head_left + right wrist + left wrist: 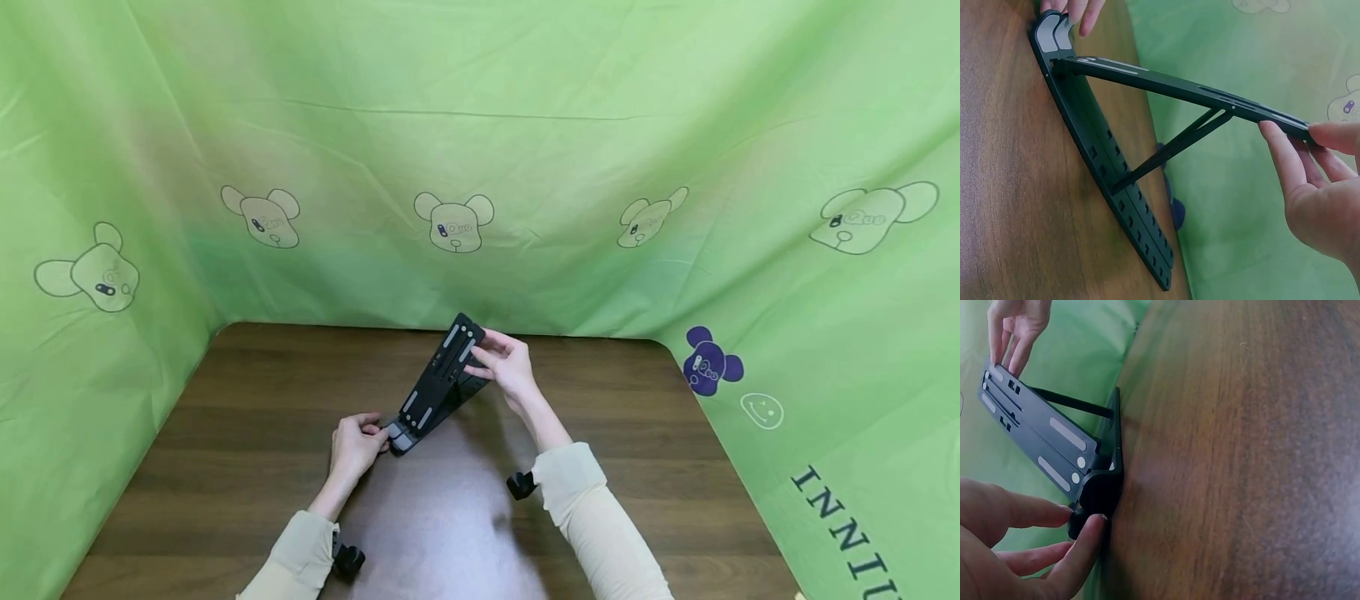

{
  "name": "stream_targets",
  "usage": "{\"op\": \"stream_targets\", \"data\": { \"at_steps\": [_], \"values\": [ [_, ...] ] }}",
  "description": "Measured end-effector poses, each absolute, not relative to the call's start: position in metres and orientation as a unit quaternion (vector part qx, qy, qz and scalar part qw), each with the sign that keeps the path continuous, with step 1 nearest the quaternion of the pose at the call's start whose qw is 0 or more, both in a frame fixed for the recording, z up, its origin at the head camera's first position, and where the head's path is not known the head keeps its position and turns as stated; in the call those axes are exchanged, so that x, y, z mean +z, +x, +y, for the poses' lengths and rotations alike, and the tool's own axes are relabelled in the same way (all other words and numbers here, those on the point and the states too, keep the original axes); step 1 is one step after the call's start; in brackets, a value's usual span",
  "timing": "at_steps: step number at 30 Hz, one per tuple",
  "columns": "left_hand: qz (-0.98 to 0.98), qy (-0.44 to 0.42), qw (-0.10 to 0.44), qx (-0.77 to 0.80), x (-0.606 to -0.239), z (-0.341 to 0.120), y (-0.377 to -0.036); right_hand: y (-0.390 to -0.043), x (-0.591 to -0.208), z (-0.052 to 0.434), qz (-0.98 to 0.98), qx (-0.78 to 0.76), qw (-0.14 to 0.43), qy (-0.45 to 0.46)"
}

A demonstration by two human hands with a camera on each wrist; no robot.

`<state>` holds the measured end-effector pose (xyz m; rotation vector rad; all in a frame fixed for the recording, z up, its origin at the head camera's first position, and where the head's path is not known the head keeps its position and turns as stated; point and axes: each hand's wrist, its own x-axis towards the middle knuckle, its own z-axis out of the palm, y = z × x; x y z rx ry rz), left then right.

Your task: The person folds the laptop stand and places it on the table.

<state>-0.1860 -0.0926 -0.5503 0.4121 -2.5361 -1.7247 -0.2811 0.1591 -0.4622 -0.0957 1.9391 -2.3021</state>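
Stand [438, 385] propped open on the tabletop [225, 467], both hands gripping it.
Left hand [356, 446] pinches its hinge end, right hand [506, 367] its raised tip; only the right wrist view shows its strut [1166, 153], and the head view hides its base.

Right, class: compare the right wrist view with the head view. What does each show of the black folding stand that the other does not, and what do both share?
Only the right wrist view shows the support strut propping the raised panel above the slotted base.

Only the head view shows the whole wooden table, the green cloth backdrop and both sleeves.

Both show the stand, the right hand holding the panel's raised end, and the left hand at the hinge end.
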Motion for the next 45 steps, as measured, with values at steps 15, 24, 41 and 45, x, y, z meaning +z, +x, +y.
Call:
{"op": "stream_targets", "data": {
  "at_steps": [15, 24, 41, 45],
  "values": [
    [-0.807, 0.141, 0.001, -0.574, -0.548, -0.094, -0.192, -0.275, -0.461, 0.159, 0.636, -0.769, 0.058, -0.010],
    [-0.805, 0.145, -0.005, -0.575, -0.545, -0.095, -0.197, -0.272, -0.462, 0.161, 0.629, -0.775, 0.061, -0.008],
    [-0.813, 0.146, -0.001, -0.564, -0.541, -0.096, -0.203, -0.264, -0.464, 0.161, 0.604, -0.795, 0.049, -0.011],
    [-0.815, 0.143, 0.002, -0.562, -0.541, -0.096, -0.204, -0.263, -0.463, 0.162, 0.603, -0.796, 0.051, -0.011]
  ]
}}
